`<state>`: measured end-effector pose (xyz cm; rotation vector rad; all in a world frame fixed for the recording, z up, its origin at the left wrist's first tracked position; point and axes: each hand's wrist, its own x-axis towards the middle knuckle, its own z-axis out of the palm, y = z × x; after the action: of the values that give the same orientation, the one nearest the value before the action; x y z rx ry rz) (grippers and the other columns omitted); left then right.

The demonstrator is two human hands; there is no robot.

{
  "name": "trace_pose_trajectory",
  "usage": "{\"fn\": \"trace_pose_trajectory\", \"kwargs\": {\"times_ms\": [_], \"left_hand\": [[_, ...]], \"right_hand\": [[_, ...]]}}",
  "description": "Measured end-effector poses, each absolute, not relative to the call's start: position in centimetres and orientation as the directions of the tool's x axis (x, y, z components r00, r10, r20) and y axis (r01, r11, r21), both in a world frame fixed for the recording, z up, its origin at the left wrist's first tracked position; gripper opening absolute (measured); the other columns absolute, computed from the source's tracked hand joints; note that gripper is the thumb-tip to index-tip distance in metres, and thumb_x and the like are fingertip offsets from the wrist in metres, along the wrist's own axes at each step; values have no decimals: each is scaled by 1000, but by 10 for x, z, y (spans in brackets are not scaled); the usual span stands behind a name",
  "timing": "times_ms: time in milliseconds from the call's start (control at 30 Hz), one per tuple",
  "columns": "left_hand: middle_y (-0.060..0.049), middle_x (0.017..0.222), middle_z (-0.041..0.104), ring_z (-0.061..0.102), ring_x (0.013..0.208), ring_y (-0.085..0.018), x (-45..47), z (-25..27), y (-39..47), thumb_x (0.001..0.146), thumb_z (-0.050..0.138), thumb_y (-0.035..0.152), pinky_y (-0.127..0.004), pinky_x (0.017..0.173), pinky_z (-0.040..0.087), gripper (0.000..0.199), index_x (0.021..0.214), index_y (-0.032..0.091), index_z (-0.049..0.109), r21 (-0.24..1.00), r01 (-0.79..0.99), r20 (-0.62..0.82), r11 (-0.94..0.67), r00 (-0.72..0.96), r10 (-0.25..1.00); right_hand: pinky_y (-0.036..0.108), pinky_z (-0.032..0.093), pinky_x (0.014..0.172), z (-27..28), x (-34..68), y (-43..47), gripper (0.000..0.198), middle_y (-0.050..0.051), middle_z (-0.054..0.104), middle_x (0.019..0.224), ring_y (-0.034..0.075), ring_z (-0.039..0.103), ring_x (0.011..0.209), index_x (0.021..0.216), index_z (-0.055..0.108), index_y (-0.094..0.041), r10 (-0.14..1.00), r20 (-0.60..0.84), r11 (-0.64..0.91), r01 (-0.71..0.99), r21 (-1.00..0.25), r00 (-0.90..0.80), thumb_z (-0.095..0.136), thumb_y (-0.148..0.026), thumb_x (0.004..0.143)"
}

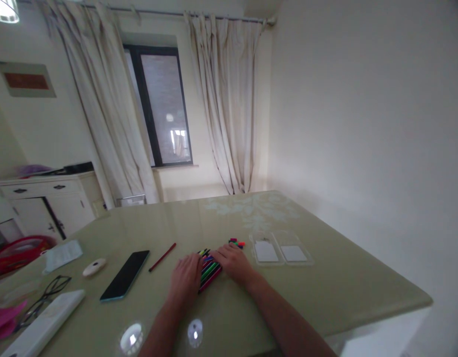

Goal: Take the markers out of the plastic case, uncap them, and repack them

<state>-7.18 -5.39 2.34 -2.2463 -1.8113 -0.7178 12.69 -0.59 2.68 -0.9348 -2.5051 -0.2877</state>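
Note:
A bundle of slim coloured markers [210,274] lies on the table between my hands, in green, pink, purple and dark tones. My left hand [186,276] presses against the left side of the bundle, its fingers closed together. From the right, my right hand [232,262] lays curled fingers over the far end of the markers. Parts of the bundle are hidden under both hands. Just beyond my right hand, colourful tips [236,243] show in red, orange and green. A single red marker [162,257] lies apart to the left.
An open clear plastic case [306,261] with white cards lies to the right. On the left are a phone [125,275], a white oval object [94,267], a face mask [64,255], glasses [46,292] and a white power strip [46,322]. A wall borders the table's right side.

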Motion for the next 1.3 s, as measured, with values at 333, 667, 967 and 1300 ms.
{"fn": "trace_pose_trajectory", "kwargs": {"times_ms": [333, 667, 967, 1300], "left_hand": [[-19, 103, 70, 65, 101, -33, -130, 22, -47, 104, 28, 29, -41, 80, 47, 39, 107, 12, 63, 273, 914, 419, 300, -394, 818], [-17, 136, 62, 57, 121, -34, -134, 16, -43, 105, 26, 33, -47, 91, 47, 47, 131, 16, 60, 316, 877, 347, 362, -461, 817], [-17, 121, 66, 58, 116, -39, -141, 14, -49, 99, 40, 30, -52, 88, 49, 35, 113, 18, 70, 337, 864, 335, 373, -480, 811], [-8, 113, 71, 65, 106, -21, -88, 20, -50, 102, 32, 22, -34, 94, 49, 34, 117, 21, 62, 304, 912, 495, -274, 94, 864]], "right_hand": [[33, 48, 90, 37, 175, 15, 26, 9, 74, 106, 23, 67, 99, 125, 65, -18, 805, 588, 390, 815, -429, -76, 54, -23, 102], [29, 43, 95, 29, 145, 9, 19, 8, 71, 109, 22, 63, 105, 106, 71, -19, 879, 407, 390, 866, -313, -249, 54, -15, 99], [28, 43, 97, 21, 147, 12, 30, 10, 69, 117, 20, 62, 110, 113, 71, -19, 878, 394, 398, 872, -284, -272, 47, -10, 98], [36, 44, 102, 22, 131, -1, 44, 10, 67, 128, 23, 60, 116, 147, 51, -25, 596, 642, 681, 727, -84, -483, 53, -26, 104]]}}
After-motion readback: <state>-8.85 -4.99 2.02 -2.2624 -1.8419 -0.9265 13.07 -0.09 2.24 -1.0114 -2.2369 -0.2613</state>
